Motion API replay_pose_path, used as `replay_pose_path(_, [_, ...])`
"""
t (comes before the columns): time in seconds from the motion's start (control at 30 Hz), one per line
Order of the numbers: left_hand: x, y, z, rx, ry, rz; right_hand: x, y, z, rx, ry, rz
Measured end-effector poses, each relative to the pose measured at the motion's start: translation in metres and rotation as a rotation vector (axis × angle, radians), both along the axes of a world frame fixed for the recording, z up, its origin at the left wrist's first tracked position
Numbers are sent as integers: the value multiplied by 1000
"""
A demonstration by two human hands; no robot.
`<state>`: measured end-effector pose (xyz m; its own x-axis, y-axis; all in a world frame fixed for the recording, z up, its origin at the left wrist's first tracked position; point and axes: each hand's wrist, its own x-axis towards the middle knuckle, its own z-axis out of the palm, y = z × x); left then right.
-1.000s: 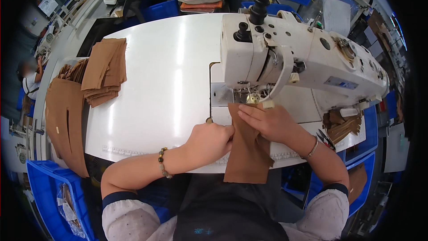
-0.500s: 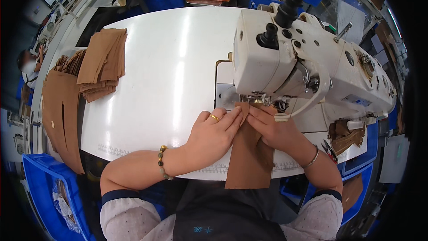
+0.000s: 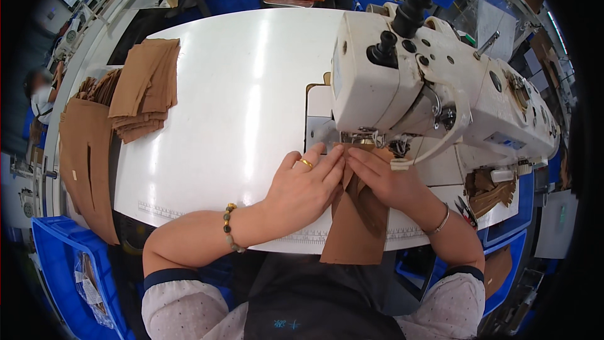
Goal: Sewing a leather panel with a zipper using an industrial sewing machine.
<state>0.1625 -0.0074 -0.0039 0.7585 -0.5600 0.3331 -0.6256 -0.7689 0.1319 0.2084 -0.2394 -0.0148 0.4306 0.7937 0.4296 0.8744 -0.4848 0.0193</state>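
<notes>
A brown fabric piece [image 3: 353, 233] hangs from under the needle area of the white sewing machine [image 3: 402, 82], over the table's front edge. Between my hands it is creased, with a fold standing up. My left hand [image 3: 303, 186], wearing a gold ring, has its fingers close together, gripping the cloth's left edge just before the presser foot. From the other side, my right hand [image 3: 390, 179] pinches the cloth, its fingertips almost meeting those of the left. Both thumbs are mostly hidden, as is the cloth's far end under the machine head.
Stacked brown pieces [image 3: 145, 85] lie at the table's far left, beside a longer slit brown panel [image 3: 88, 164]. Dark-handled snips [image 3: 465, 212] and brown scraps [image 3: 487, 192] sit at the right. Blue bins [image 3: 69, 277] flank the table. Another person [image 3: 43, 97] sits far left.
The cloth's upper end has gone farther under the machine head. Between the hands the cloth has opened into a crease, and my right fingers have shifted slightly left.
</notes>
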Motion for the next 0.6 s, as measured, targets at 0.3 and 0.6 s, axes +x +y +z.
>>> replay_pose_path(0.3, [9,3,-1,-4,15,-2,9,0,0,39,-26,-23])
replay_pose_path(0.6, [17,5,3,-1,9,3,16,1,-6,120,27,-86])
